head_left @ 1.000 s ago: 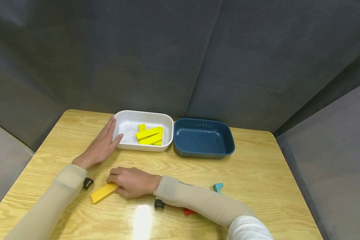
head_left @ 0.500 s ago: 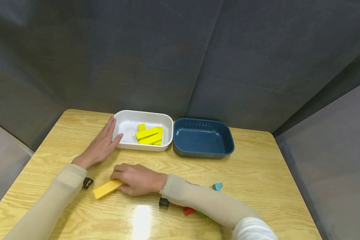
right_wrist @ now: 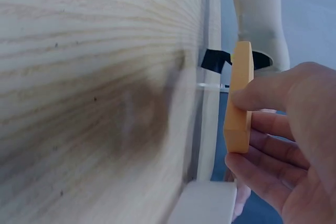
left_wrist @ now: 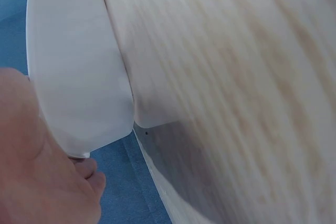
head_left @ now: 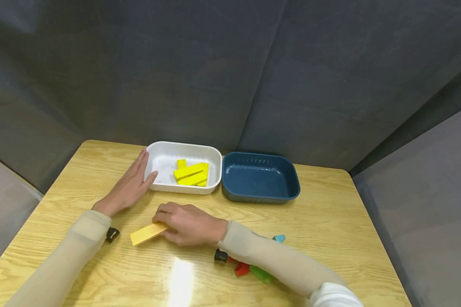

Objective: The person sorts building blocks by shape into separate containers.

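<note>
My right hand (head_left: pixel 194 224) pinches one end of a long yellow-orange block (head_left: pixel 147 234) between thumb and fingers. In the right wrist view the block (right_wrist: pixel 240 95) stands off from the tabletop. My left hand (head_left: pixel 128 187) rests against the left end of a white bin (head_left: pixel 184 188), its fingers straight along the outside and the thumb at the near rim. Several yellow blocks (head_left: pixel 192 170) lie in a heap in the bin's right half. In the left wrist view the hand (left_wrist: pixel 42 166) touches the bin's end wall (left_wrist: pixel 79 66).
A dark blue bin (head_left: pixel 261 198) stands right beside the white one. Near my right forearm lie a red block (head_left: pixel 241 269), a green block (head_left: pixel 260 274) and a light blue block (head_left: pixel 279 238), partly covered by the sleeve. A grey curtain (head_left: pixel 176 72) hangs behind the wooden table (head_left: pixel 322 238).
My right hand has moved right and toward the bins with the yellow-orange block, uncovering more of the red and green blocks. The left hand has stayed at the white bin.
</note>
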Action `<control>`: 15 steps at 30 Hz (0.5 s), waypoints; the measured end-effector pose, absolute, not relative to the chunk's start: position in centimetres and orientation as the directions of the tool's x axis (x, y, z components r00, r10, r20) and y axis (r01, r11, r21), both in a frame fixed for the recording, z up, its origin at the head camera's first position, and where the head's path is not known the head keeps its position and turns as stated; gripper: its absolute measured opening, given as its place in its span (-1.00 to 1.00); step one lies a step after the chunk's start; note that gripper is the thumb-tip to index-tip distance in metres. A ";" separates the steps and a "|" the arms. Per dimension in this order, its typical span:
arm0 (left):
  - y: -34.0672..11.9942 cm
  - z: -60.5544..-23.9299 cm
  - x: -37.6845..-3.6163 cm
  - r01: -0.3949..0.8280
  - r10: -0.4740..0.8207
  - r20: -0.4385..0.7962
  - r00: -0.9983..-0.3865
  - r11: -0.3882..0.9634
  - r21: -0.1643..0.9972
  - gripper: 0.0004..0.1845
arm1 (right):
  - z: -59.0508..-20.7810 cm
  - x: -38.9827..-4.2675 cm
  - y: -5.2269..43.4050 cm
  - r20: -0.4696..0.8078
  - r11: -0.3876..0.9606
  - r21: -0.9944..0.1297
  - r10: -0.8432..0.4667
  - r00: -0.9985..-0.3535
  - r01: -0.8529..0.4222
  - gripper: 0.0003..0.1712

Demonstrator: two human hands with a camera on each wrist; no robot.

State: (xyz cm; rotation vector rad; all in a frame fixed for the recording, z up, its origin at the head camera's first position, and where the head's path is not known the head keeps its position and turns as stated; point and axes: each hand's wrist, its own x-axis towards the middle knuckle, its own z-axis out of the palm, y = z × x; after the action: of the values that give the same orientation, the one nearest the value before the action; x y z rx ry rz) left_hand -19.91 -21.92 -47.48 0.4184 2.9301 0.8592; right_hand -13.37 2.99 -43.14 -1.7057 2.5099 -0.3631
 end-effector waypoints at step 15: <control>-22.0 -47.6 -20.0 0.249 0.281 0.026 -0.959 0.801 0.544 -0.09 | -41.7 -14.5 5.0 0.143 0.387 -0.217 -0.896 -0.421 -0.896 -0.60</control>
State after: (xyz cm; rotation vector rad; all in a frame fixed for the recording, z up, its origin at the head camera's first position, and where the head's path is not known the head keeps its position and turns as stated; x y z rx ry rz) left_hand -19.98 -22.04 -47.62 0.4311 2.9281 0.8720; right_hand -14.48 5.04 -41.72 -1.6914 2.6173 -0.4122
